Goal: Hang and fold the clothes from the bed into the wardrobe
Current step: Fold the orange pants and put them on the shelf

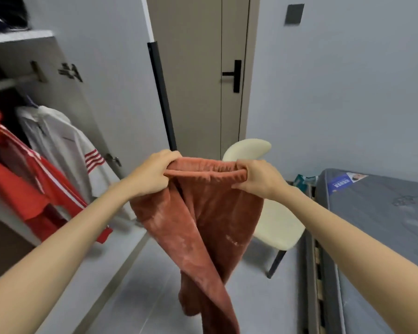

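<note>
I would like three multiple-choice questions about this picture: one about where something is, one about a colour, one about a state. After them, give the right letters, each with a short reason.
1. Where does the cream chair stand?
A. On the floor beside the bed.
B. On top of the bed.
C. At the far left of the view.

2. What colour are the trousers?
A. Grey.
B. White.
C. Rust red.

3. In what state are the trousers?
A. Folded flat on the bed.
B. Hanging by the waistband from the left hand and the right hand.
C. Lying on the floor.

Answers:
1 A: the chair's dark leg meets the floor tiles next to the bed frame.
2 C: the plush cloth is rust red all over.
3 B: both hands grip the waistband and the legs dangle.
</note>
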`<control>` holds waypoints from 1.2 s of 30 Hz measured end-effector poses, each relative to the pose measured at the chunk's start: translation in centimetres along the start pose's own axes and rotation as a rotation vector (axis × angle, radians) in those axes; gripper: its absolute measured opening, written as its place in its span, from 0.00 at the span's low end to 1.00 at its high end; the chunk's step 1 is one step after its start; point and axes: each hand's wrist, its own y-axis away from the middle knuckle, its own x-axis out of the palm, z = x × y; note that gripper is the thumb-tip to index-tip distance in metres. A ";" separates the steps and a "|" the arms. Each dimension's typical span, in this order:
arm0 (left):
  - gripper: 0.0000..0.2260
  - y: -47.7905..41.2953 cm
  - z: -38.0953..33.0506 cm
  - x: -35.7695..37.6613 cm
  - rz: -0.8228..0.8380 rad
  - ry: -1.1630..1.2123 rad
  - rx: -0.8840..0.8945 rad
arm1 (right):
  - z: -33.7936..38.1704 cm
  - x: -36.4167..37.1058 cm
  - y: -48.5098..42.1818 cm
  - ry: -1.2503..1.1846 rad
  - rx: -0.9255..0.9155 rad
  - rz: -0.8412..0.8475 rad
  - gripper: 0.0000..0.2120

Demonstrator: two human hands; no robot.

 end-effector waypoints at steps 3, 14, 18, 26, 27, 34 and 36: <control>0.13 2.6 2.2 -0.6 0.048 -0.108 -0.054 | 1.9 -0.7 -1.0 -0.016 -0.004 -0.088 0.24; 0.16 5.5 3.3 -1.6 -0.014 0.082 -0.513 | 6.3 -1.2 -3.0 -0.334 0.163 0.398 0.22; 0.10 4.9 2.0 -2.2 -0.069 0.034 -0.626 | 6.8 -1.5 -2.4 -0.414 0.177 0.423 0.15; 0.14 2.9 -2.6 -0.2 0.058 1.385 -0.842 | 7.1 -1.0 -1.1 -0.785 0.278 0.328 0.10; 0.14 2.6 -3.2 0.1 0.044 1.467 -0.833 | 7.0 -1.1 -0.9 -0.781 0.257 0.304 0.08; 0.20 0.6 -7.1 2.8 -0.112 1.758 -0.975 | 3.6 -3.4 2.0 -0.824 0.113 0.479 0.21; 0.21 0.0 -8.6 3.6 -0.095 1.800 -1.012 | 2.8 -3.0 3.2 -0.614 0.047 0.320 0.35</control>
